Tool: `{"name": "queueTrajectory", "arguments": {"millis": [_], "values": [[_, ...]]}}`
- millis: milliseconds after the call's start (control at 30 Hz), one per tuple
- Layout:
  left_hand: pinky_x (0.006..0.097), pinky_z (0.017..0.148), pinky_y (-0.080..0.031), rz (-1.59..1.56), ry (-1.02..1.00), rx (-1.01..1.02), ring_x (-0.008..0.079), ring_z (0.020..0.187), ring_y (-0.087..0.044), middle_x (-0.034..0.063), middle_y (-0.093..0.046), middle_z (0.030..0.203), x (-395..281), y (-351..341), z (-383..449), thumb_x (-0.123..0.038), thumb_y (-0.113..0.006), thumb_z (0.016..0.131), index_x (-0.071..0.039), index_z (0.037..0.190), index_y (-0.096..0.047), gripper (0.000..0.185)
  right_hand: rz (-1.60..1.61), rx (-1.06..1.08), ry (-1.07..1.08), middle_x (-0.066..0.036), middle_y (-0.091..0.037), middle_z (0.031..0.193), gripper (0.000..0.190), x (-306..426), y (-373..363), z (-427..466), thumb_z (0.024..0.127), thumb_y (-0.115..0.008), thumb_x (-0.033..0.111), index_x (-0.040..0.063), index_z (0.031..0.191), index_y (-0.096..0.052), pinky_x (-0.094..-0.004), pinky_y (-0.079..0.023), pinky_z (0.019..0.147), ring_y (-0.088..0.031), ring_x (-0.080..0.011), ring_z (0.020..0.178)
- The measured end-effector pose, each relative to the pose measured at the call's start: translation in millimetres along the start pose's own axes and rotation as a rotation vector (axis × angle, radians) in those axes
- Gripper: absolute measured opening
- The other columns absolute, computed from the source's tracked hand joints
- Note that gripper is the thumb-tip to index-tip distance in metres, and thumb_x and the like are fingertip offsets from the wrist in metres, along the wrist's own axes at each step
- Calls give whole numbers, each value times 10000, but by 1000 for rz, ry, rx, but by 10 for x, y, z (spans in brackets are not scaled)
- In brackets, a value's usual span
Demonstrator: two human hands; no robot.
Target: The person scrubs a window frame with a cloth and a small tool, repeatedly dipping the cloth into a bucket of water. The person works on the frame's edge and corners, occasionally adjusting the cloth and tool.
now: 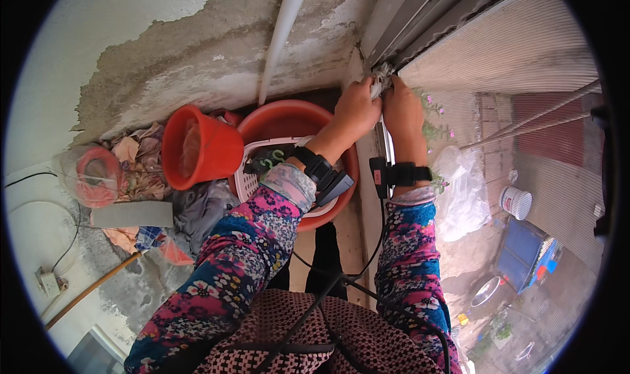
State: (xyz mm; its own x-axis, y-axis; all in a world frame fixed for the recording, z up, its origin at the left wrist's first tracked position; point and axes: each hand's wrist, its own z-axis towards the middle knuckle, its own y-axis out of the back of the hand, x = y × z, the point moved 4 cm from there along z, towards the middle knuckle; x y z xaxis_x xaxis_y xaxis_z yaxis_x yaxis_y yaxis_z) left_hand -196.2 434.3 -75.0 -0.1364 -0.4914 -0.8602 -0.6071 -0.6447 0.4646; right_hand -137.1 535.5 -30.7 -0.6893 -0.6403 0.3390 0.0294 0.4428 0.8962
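A crumpled, greyish-white cloth point(382, 80) is bunched at the lower corner of a grey window frame point(411, 22). My left hand point(358, 106) grips it from the left side, knuckles up. Close beside it, my right hand point(403, 107) has its fingers curled at the cloth's right edge, next to the mesh screen point(497, 44). The fingertips of both hands are partly hidden. Both wrists wear black straps with small devices, over floral sleeves.
Below my left arm a red plastic basin point(288, 110) holds a pale basket point(243, 179). Left of it are a red bucket point(211, 147), piled cloths point(147, 152) and a wooden stick point(93, 290). A white pipe point(283, 39) runs along the peeling wall. Black cables hang before my body.
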Motion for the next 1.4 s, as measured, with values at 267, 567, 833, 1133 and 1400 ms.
{"name": "queueTrajectory", "arguments": {"millis": [267, 567, 833, 1133, 1400], "values": [[524, 879, -508, -61, 53, 107, 477, 1005, -628, 277, -670, 1057, 12, 0, -48, -186, -616, 837, -10, 1238, -596, 438, -218, 150, 75, -249, -700, 1023, 354, 5, 63, 56, 915, -505, 178, 114, 1241, -627, -523, -522, 847, -663, -435, 993], [521, 879, -508, -44, 36, 17, 469, 1003, -633, 299, -664, 1061, 106, -6, 38, -173, -603, 840, -6, 1230, -602, 424, -147, 100, 59, -235, -709, 1023, 238, 55, 1, 68, 928, -523, 171, 87, 1132, -613, -518, -540, 830, -675, -429, 995], [529, 858, -508, -73, 44, -34, 476, 979, -632, 290, -670, 1019, 36, 7, -11, -166, -607, 835, -11, 1175, -612, 373, -82, 48, 91, -215, -710, 1070, 277, 31, 100, 107, 935, -501, 170, 107, 1176, -620, -508, -540, 848, -678, -407, 1020], [518, 858, -510, 5, 58, 81, 467, 991, -633, 282, -676, 1007, 20, 0, -21, -164, -623, 829, -10, 1163, -622, 367, -170, 129, 117, -235, -699, 1036, 270, -22, 63, 176, 933, -503, 198, 82, 1134, -641, -522, -524, 837, -667, -428, 986], [526, 819, -523, -31, 16, 35, 476, 953, -636, 273, -682, 962, 59, 11, 49, -218, -637, 847, -16, 1117, -640, 337, -218, 189, 83, -214, -704, 1091, 321, 29, 52, 182, 924, -472, 167, 124, 1174, -668, -525, -521, 887, -663, -419, 1044]]}}
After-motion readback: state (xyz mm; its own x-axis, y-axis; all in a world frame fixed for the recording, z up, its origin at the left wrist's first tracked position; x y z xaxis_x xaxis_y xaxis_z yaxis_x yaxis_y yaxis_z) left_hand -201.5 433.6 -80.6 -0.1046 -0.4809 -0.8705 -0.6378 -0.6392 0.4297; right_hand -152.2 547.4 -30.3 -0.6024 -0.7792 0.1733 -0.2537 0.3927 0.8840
